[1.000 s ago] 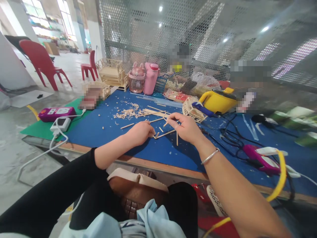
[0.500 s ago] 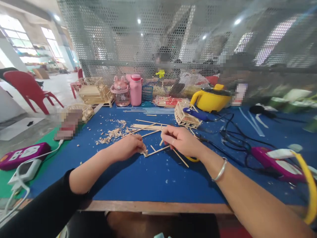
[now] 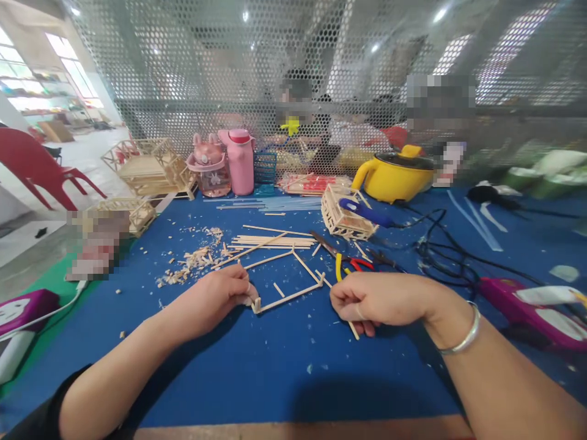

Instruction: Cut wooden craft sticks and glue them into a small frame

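Note:
My left hand (image 3: 233, 286) is closed, its fingers pinching the left corner of a small frame of thin wooden sticks (image 3: 291, 299). The frame lies flat on the blue table, with short upright pegs at its corners. To the right of it, my right hand (image 3: 367, 300) is closed over a loose wooden stick (image 3: 353, 330), whose lower end pokes out below the fingers. A short stick piece (image 3: 279, 289) lies inside the frame. Just beyond my right hand are pliers with red handles (image 3: 361, 264) and a tool with yellow handles (image 3: 339, 267).
Behind the frame lie a bundle of sticks (image 3: 270, 242) and a heap of wood scraps (image 3: 197, 260). A blue glue gun (image 3: 367, 212) rests against a small stick model (image 3: 342, 215). A yellow pot (image 3: 398, 177), black cables (image 3: 435, 250) and a pink bottle (image 3: 240, 162) stand around.
My right hand has moved from the frame's far side rightward and nearer, onto the loose stick, uncovering the frame and pliers. My left hand stays at the frame's corner. The view has shifted.

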`<state>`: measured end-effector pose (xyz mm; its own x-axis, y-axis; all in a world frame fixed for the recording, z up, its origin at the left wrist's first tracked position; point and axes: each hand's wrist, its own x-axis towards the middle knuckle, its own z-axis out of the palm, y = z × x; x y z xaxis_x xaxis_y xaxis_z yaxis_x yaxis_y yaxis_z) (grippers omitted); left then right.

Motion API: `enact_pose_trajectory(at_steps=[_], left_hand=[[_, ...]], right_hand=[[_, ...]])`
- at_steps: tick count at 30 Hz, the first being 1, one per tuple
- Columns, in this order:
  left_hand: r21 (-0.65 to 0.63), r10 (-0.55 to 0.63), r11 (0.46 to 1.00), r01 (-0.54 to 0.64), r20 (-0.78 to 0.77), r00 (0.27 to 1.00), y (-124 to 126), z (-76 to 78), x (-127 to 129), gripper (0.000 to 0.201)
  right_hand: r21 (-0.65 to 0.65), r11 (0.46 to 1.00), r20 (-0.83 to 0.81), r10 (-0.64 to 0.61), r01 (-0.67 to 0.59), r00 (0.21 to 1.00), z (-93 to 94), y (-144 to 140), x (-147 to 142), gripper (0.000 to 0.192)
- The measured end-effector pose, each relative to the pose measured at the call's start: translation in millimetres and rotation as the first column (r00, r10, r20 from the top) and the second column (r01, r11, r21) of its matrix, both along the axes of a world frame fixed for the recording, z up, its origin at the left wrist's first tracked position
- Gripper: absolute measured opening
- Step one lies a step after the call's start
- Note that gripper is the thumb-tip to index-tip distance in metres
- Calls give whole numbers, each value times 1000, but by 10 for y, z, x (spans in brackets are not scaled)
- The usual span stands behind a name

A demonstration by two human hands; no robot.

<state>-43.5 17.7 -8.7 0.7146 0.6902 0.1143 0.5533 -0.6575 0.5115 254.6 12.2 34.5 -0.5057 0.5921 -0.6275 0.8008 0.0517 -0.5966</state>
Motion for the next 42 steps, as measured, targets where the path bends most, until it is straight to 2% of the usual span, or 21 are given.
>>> enact_pose_trajectory(at_steps=[3,6,9,11,13,15,17,19,21,23,25,28,32,39,42], left_hand=[[-1,16,1000,-16,0,1000,-7,-9,6,26],[-12,-35,999,35,-26,999,-27,4,26,28],[-13,-54,998,54,-45,998,-32,20,47,28],[-12,-41,999,41,-32,999,-26,27,53,24],[-20,5,1000,-5,-4,1000,-34,39,44,18],[-52,105,993,-104,13,994,-90,58,18,16],[-79,204,976,-201,41,978,-221,73,-7,22],[-102,305,950,-296,97,947,-416,61,-2,38],[-112,417,909,-403,182,890,-624,8,51,62],[-116,513,857,-503,290,808,-784,-82,140,73],[-121,567,815,-566,359,741,-864,-178,231,80],[-133,613,777,-616,382,691,-872,-269,309,86],[-114,614,773,-624,381,691,-848,-294,311,90],[-95,624,767,-635,342,703,-848,-251,313,87],[-85,614,777,-624,319,722,-795,-200,301,84]], right_hand=[[65,998,34,-23,21,999,-13,13,40,11],[115,991,59,-71,64,996,-15,40,74,11],[94,992,48,-87,82,995,47,59,142,14],[60,994,-36,-84,86,996,109,52,170,18],[131,981,-182,-117,142,976,149,28,116,21],[308,916,-357,-139,257,924,143,-10,-64,23],[514,794,-449,-74,325,890,98,-64,-355,22],[705,666,-383,70,242,921,53,-126,-683,16],[814,572,-266,216,99,939,38,-176,-960,12],[860,510,-194,295,17,936,46,-198,-1128,12],[880,475,-167,314,-3,935,48,-200,-1184,11],[895,446,-143,313,-12,939,-4,-197,-1155,12],[903,425,-84,316,-62,945,-121,-201,-1132,13],[888,440,-11,308,-132,951,-162,-186,-1184,14],[873,468,-5,287,-135,958,-149,-193,-1187,16]])
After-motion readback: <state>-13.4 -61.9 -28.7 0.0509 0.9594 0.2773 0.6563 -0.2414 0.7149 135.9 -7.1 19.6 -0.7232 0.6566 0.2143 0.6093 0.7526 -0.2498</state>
